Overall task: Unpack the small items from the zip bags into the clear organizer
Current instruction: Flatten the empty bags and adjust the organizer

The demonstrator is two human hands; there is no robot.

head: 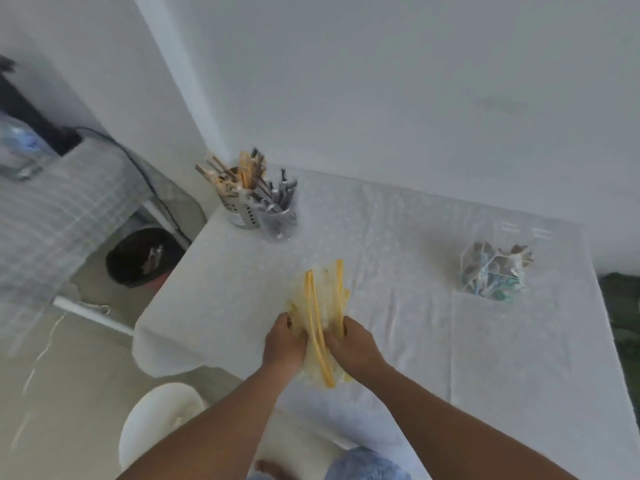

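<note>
Hands meet over the near middle of the desk, which wears a white cloth. The left hand and the right hand each have fingers curled into a bunch of clear zip bags with yellow zip strips; at least 2 strips show plainly, standing up and away from the hands, and blur hides how many bags are in the bunch. Each grip is closed on the plastic, the left on the left side of the bunch, the right on the right side, with 1 long yellow strip running down between them. Whether anything is inside these bags cannot be told.

Far right on the desk lies 1 more clear bag, well apart from the hands, lumpy and stuffed with small items in blue, green and brown; they are too blurred to count or name.

At the far left corner of the desk stand 2 holders, touching or nearly so. The metal holder, perforated, carries wooden and yellow sticks that fan upward. Just right of it, the clear cup holds grey metal pieces, upright and packed close. Counts in both are lost to blur.

Left of the desk, on the floor, sits 1 dark round bin. Near the bottom edge, 1 white stool stands beside the left forearm. Further left, 1 checked cloth covers another surface, with 1 water bottle on it.
</note>
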